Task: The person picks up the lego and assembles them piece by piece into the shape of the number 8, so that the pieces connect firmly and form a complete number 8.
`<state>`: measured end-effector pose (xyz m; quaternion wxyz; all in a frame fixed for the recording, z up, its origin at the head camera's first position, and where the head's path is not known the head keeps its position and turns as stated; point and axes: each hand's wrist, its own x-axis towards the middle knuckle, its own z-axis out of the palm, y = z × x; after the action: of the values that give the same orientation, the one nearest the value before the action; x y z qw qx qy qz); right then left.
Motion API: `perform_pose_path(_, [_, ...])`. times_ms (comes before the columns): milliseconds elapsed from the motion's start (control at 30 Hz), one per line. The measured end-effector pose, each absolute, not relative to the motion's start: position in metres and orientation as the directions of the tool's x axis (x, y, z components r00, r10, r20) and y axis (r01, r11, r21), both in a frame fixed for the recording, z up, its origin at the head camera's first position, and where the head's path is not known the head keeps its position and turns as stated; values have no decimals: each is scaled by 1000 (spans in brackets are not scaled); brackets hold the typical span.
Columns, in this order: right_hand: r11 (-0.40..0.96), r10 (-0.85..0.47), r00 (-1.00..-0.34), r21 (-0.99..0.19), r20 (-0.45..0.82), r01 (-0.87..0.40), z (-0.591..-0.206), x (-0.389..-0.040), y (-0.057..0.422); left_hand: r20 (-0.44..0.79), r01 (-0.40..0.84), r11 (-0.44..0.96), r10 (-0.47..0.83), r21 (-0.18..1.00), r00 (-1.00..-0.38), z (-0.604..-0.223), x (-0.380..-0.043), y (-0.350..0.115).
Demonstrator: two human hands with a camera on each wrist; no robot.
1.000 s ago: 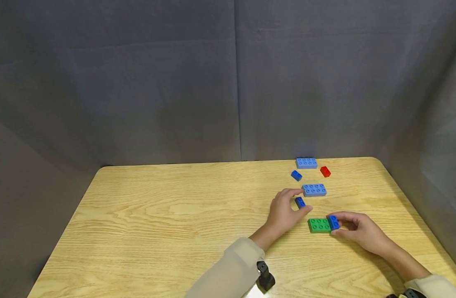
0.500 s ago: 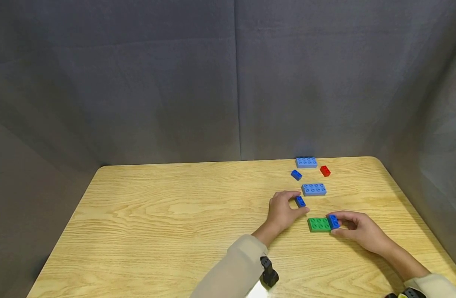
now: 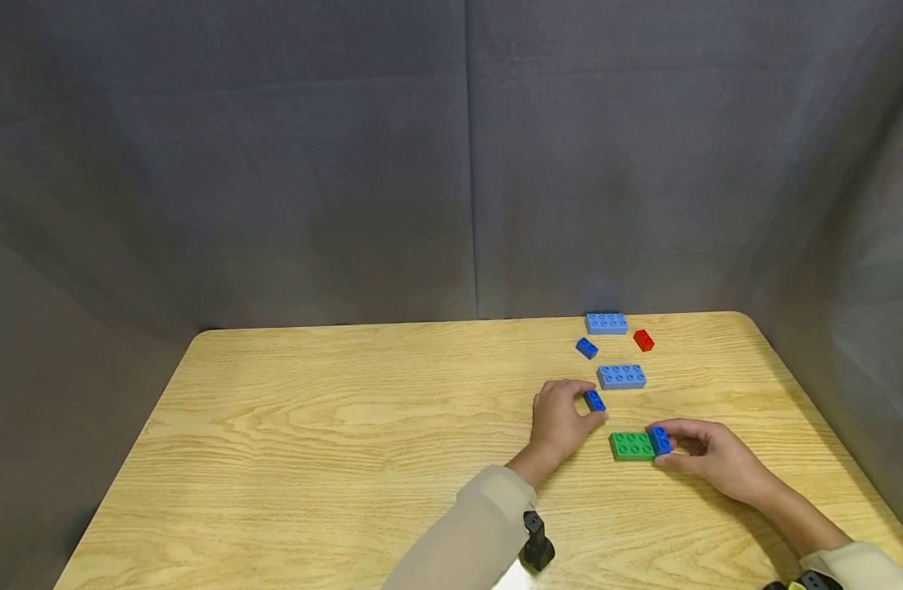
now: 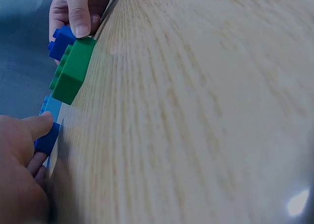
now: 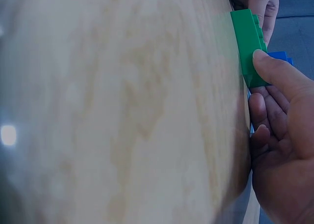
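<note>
My left hand (image 3: 559, 419) pinches a small dark blue toy brick (image 3: 595, 401) between thumb and fingers. The left wrist view shows that thumb (image 4: 40, 124) against the brick's side. To the right, a green eight-stud-size brick (image 3: 632, 447) lies on the table with a second dark blue brick (image 3: 660, 440) on top of its right end. My right hand (image 3: 719, 460) grips that end, fingers at the far side and thumb at the near side. In the right wrist view the thumb (image 5: 269, 64) lies on the green brick, partly hiding the blue one.
Just beyond my left hand lies a light blue brick (image 3: 622, 377). Farther back are another light blue brick (image 3: 606, 324), a small dark blue brick (image 3: 587, 348) and a small red brick (image 3: 644, 340). A grey curtain (image 3: 333, 164) stands behind the wooden table (image 3: 311, 451).
My left hand's fingers and thumb have drawn together onto the small dark blue brick. My right hand and the green brick stay where they were.
</note>
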<state>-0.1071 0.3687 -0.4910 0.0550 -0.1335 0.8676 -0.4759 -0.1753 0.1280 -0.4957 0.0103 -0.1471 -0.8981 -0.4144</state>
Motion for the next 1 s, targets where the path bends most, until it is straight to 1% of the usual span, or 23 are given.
perform_pose_path(300, [513, -284, -957, -835, 53, -198, -494, -107, 369, 146, 265, 615, 237, 743, -961, -497, -175, 130])
perform_pose_path(567, [482, -299, -952, -851, 67, -211, -497, -108, 371, 181, 308, 634, 259, 710, -949, -498, -173, 129])
perform_pose_path(1000, [492, -294, -953, -843, 74, -217, -497, -108, 371, 166, 320, 650, 288, 690, -943, -500, -174, 128])
